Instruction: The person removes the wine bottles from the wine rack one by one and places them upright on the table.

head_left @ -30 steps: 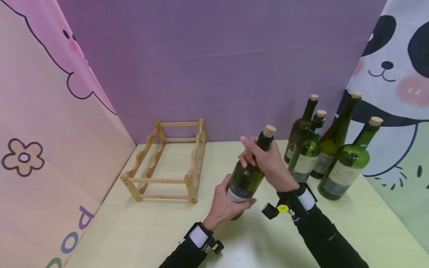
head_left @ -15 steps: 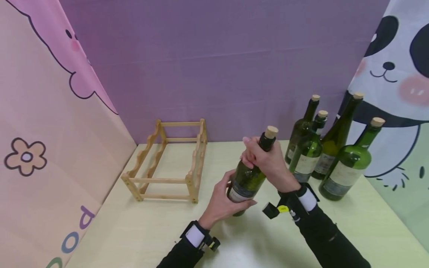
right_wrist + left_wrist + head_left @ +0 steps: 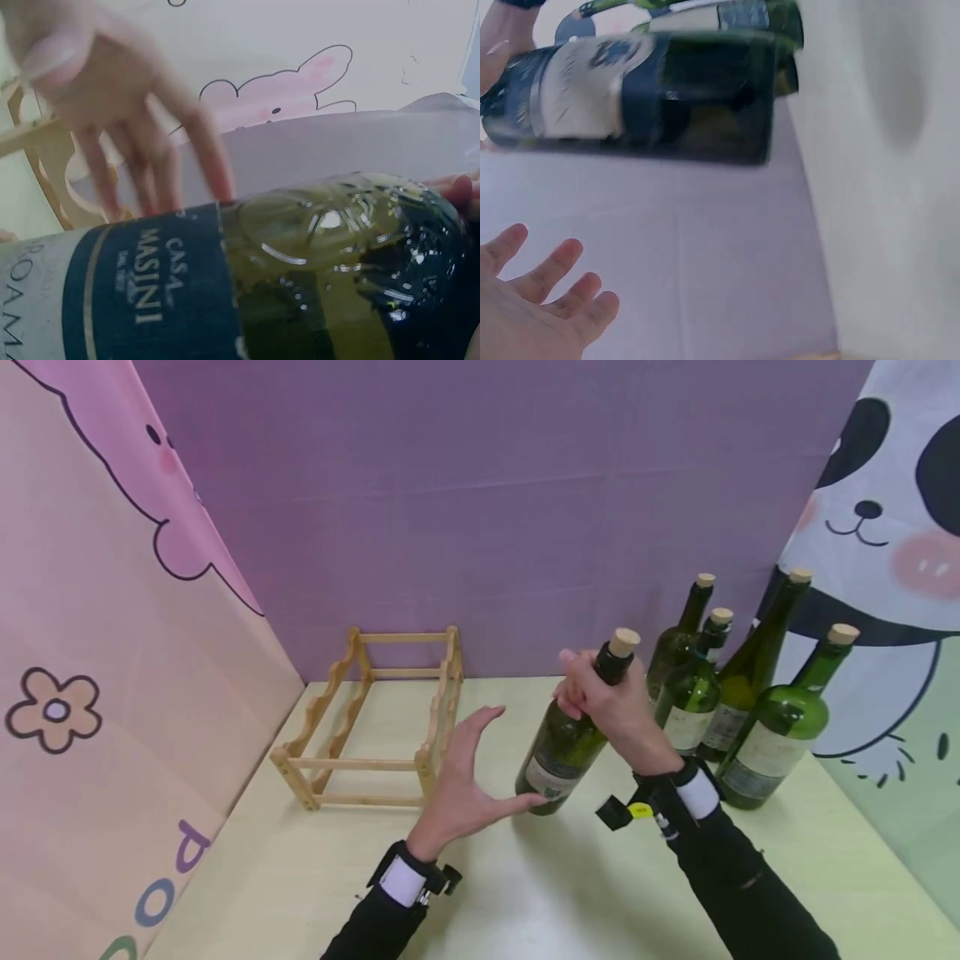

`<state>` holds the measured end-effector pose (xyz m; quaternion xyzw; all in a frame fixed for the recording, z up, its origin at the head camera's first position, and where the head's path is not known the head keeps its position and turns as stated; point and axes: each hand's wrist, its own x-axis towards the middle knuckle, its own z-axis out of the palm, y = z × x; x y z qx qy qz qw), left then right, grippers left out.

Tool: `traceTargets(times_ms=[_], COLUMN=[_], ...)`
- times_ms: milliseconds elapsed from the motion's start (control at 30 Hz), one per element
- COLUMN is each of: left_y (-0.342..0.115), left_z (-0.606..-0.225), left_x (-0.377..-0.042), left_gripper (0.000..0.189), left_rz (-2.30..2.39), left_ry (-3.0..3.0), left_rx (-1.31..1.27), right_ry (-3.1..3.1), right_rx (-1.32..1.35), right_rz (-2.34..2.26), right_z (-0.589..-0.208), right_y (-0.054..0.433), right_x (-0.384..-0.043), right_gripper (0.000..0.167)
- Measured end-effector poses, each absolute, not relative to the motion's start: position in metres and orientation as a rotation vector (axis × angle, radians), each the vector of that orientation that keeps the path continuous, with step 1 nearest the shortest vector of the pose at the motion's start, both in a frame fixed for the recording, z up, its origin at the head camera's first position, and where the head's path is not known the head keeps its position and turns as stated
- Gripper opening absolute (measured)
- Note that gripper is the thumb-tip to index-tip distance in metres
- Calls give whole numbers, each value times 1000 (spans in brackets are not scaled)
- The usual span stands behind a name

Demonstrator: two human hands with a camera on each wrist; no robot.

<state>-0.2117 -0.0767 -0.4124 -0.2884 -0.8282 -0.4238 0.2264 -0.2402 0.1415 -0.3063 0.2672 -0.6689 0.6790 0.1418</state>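
In the head view my right hand grips a corked green wine bottle round the neck and upper shoulder. The bottle is tilted, its cork up and to the right, its base raised above the table. My left hand is spread wide to its left, the thumb overlapping the base; contact cannot be told. In the left wrist view a gap separates the spread fingers from the bottle. The right wrist view shows the label of the bottle with the blurred left hand behind it.
A wooden wine rack with scalloped side rails stands on the pale table at the left. Several corked green bottles stand close together at the right. A purple cloth hangs behind the table.
My left hand has let go of the bottle's lower body and drawn back to the left, fingers spreading. The right hand has carried the bottle slightly right and up.
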Motion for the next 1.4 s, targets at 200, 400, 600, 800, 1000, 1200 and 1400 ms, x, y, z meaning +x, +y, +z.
traceTargets(times_ms=[200,400,600,800,1000,1200,1400], left_y=[-100,-125,-144,-153,-158,-160,-158], left_z=[-401,-398,-409,-420,-429,-432,-433], left_x=[-217,-225,-229,-236,-241,-245,-246], left_gripper=[110,111,113,96,59,55,51], left_rz=[-1011,-756,-657,-501,-404,-343,-345], left_ry=[-2290,-2399,-2541,-2569,-2585,-2660,-2618], left_rx=[-637,-467,-329,-280,-282,-275,-283], right_ry=[-1940,-1908,-1839,-1958,-1991,-1989,-2020], right_rx=[753,724,743,562,379,249,157], right_rz=[1907,1800,1724,1590,1581,1556,1559], right_z=[-305,-303,-302,-310,-320,-332,-336], right_y=[148,154,163,172,180,188,196], right_x=[-247,-256,-271,-294,-316,-337,-353], right_gripper=[46,45,42,41,38,36,36])
